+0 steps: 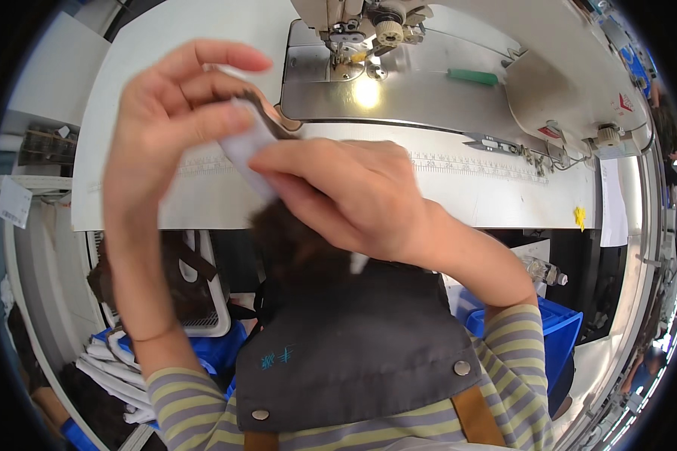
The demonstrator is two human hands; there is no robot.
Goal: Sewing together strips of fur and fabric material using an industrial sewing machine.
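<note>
My left hand [165,120] is raised over the white table [120,188], thumb pressed on a white strip [244,143] with a dark edge, fingers curled behind it. My right hand [346,195] pinches the same strip lower down, just to the right. Brown material [278,240], blurred and partly hidden by my right hand, hangs below the strip over the table's front edge. The sewing machine's needle and presser area [342,60] is behind my hands, above a metal bed plate [399,98].
A green-handled tool [470,77] lies on the bed, tweezers [489,143] near a ruler strip. Below stand a white basket [218,316] with brown material, white folded pieces [113,376], blue bins [557,323] and a clear bottle [545,272]. A distant person [643,372] is at far right.
</note>
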